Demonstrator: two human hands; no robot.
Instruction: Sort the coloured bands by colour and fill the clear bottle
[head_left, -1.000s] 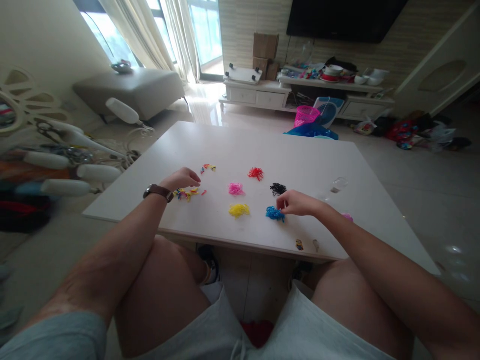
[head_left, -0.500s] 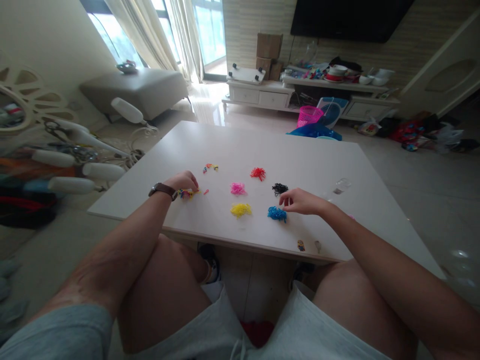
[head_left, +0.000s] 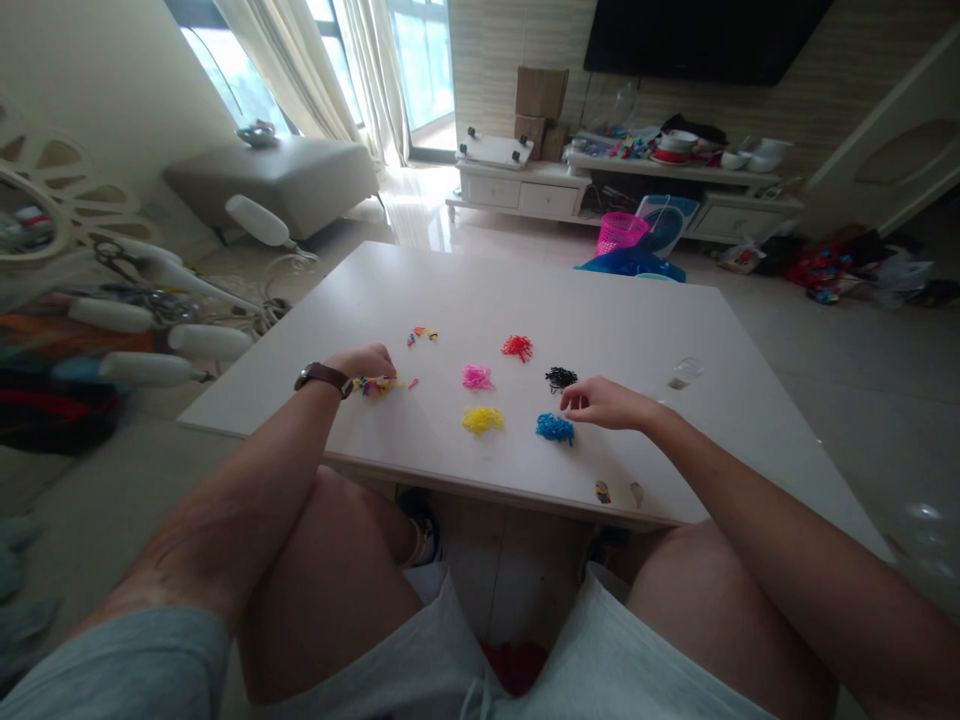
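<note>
My left hand [head_left: 366, 361], with a watch on its wrist, is curled over a mixed-colour pile of small rubber bands [head_left: 377, 387]. Its fingers bend down at the pile; what they pinch is too small to make out. A single pink piece [head_left: 413, 383] lies just right of it. My right hand [head_left: 592, 402] hovers beside the blue bands [head_left: 555, 429], fingers loosely bent and apart, with nothing visible in them. Sorted by colour are piles of yellow bands [head_left: 482, 420], pink bands [head_left: 477, 377], red bands [head_left: 517, 347] and black bands [head_left: 560, 378].
Small colourful charms [head_left: 422, 335] lie beyond my left hand. A yellow cartoon figure [head_left: 603, 491] and a small pale piece [head_left: 637, 494] sit near the front edge of the white table [head_left: 450, 285]. A clear container [head_left: 685, 373] rests at right.
My left hand has shifted slightly, its fingertips bending lower at the mixed pile. The right hand stays beside the blue bands, and the piles look the same.
</note>
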